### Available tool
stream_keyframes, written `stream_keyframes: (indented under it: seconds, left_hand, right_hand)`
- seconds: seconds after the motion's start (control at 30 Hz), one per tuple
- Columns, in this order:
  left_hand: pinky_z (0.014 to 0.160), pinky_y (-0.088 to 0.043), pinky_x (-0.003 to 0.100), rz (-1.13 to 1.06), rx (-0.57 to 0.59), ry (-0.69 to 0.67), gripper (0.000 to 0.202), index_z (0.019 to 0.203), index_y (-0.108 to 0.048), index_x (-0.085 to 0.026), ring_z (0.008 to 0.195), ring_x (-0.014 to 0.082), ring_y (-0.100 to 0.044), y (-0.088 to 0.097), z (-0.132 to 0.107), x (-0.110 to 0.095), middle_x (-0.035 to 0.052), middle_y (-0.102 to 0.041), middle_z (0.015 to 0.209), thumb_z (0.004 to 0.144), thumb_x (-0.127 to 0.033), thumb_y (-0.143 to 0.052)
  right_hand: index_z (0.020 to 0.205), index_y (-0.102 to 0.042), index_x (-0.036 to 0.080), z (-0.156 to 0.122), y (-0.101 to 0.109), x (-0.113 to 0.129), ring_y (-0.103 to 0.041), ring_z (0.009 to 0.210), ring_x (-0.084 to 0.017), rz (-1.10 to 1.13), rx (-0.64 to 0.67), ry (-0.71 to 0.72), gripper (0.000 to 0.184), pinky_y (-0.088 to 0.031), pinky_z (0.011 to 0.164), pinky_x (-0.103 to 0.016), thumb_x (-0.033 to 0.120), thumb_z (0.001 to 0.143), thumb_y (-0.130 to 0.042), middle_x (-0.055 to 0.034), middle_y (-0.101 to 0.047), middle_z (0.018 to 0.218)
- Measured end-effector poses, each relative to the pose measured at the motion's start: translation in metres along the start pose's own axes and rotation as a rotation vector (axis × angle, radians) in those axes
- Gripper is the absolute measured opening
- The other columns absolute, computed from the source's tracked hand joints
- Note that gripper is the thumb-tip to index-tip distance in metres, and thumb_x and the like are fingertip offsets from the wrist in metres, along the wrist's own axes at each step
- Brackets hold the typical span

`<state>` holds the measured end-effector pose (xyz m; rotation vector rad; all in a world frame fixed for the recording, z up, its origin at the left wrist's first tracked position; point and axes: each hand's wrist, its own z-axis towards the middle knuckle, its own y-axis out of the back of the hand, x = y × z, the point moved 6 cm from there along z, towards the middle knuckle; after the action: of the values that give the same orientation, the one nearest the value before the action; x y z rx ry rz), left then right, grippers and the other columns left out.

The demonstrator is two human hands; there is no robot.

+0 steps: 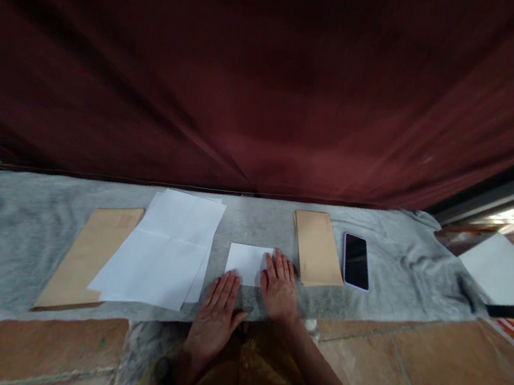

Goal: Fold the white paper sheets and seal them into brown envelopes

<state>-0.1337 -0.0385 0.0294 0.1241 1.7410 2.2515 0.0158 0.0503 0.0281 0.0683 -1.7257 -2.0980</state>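
A small white sheet of paper [248, 261], which looks folded, lies flat on the grey cloth in front of me. Flat with outstretched fingers, my left hand [214, 316] rests at its lower left edge. My right hand [281, 287] lies over its right edge, fingers extended and pointing away from me. Neither hand grips anything. To the left is a stack of larger white sheets [164, 249] with a crease across the top one. Close to my right hand lies a stack of small brown envelopes [319, 248].
A large brown envelope [91, 251] lies partly under the white sheets. Right of the small envelopes is a phone [356, 261] with a dark screen. A grey cloth [412, 262] covers the surface. Dark red fabric [273, 91] hangs behind; tiles [442, 378] show in front.
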Motion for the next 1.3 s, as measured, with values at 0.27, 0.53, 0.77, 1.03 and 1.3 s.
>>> stream_keyframes:
  seconds: [0.27,0.53,0.77,1.03,1.3]
  left_hand:
    - [0.119,-0.033,0.056,0.039,0.034,-0.014,0.064,0.152,-0.044,-0.02,0.148,0.0348,-0.037,0.002,0.015,-0.02,0.0153,-0.041,0.159,0.094,-0.041,-0.06]
    - [0.119,-0.035,0.051,-0.002,0.061,-0.073,0.059,0.151,-0.045,-0.028,0.147,0.0288,-0.04,0.005,0.02,-0.016,0.0103,-0.041,0.16,0.095,-0.042,-0.058]
    - [0.117,-0.039,0.047,-0.004,0.035,0.038,0.059,0.151,-0.043,-0.014,0.146,0.0284,-0.041,0.003,0.008,0.004,0.0156,-0.044,0.157,0.1,-0.042,-0.048]
    - [0.115,-0.041,0.05,-0.148,0.017,0.192,0.057,0.146,-0.05,-0.011,0.141,0.032,-0.048,0.006,0.005,0.018,0.0181,-0.048,0.153,0.1,-0.044,-0.044]
    - [0.111,-0.047,0.047,-0.578,-0.064,0.507,0.047,0.136,-0.06,-0.017,0.129,0.0281,-0.059,0.006,0.016,0.046,0.0144,-0.062,0.139,0.097,-0.039,-0.045]
  right_hand:
    - [0.153,-0.043,0.018,-0.004,0.001,-0.001,-0.036,0.147,-0.03,-0.007,0.015,-0.018,0.052,-0.031,0.119,-0.048,0.031,0.103,-0.042,-0.0124,-0.034,0.163]
    - [0.152,-0.044,0.016,-0.003,0.003,0.0,-0.036,0.147,-0.031,0.013,0.018,-0.006,0.051,-0.032,0.118,-0.05,0.028,0.103,-0.042,-0.0145,-0.035,0.162]
    - [0.155,-0.04,0.014,-0.009,0.005,-0.002,-0.037,0.147,-0.031,0.021,-0.002,0.028,0.053,-0.031,0.118,-0.048,0.026,0.102,-0.041,-0.0134,-0.037,0.161]
    - [0.153,-0.042,0.011,-0.016,0.009,-0.007,-0.042,0.144,-0.028,0.026,-0.021,0.036,0.052,-0.032,0.118,-0.046,0.022,0.103,-0.037,-0.0115,-0.044,0.157]
    - [0.15,-0.047,0.011,-0.016,0.008,-0.009,-0.045,0.142,-0.026,0.023,-0.057,0.031,0.049,-0.032,0.119,-0.044,0.023,0.103,-0.037,-0.0107,-0.046,0.156]
